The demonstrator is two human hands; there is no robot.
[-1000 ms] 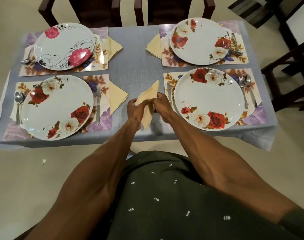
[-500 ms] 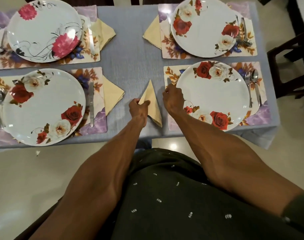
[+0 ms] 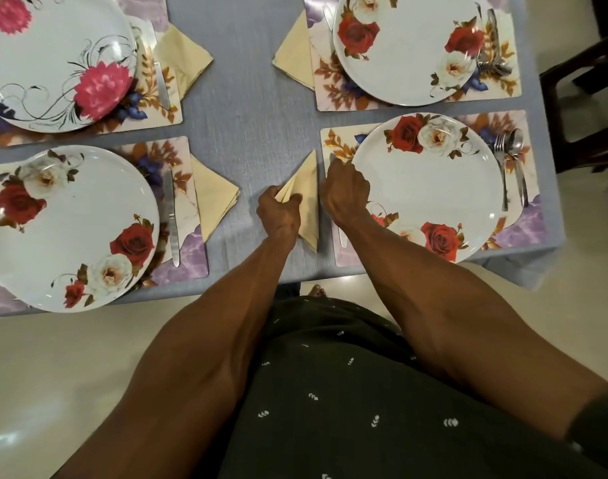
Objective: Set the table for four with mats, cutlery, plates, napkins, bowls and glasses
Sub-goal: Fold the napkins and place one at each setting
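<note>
- Your left hand (image 3: 279, 216) sits knuckles-up over the grey tablecloth (image 3: 247, 108), forearm running straight up from your body. Its fingers are curled, thumb and forefinger pinching the left edge of the folded yellow napkin (image 3: 307, 188).
- The napkin lies as a triangle on the cloth, just beside the left edge of the near right mat (image 3: 333, 143), its point aimed away from you.
- Your right hand (image 3: 345, 193) rests at that mat's left edge, against the rim of the rose plate (image 3: 430, 184). Fingers are curled downward; whether they hold anything cannot be told.
- A knife handle (image 3: 342, 238) shows below your right wrist, on the mat.
- A fork (image 3: 500, 167) and spoon (image 3: 516, 157) lie side by side on the same mat, right of the plate.
- The other three settings each carry a plate on a mat with a yellow napkin tucked partly under the mat edge.
- No bowls or glasses are set at any place.
</note>
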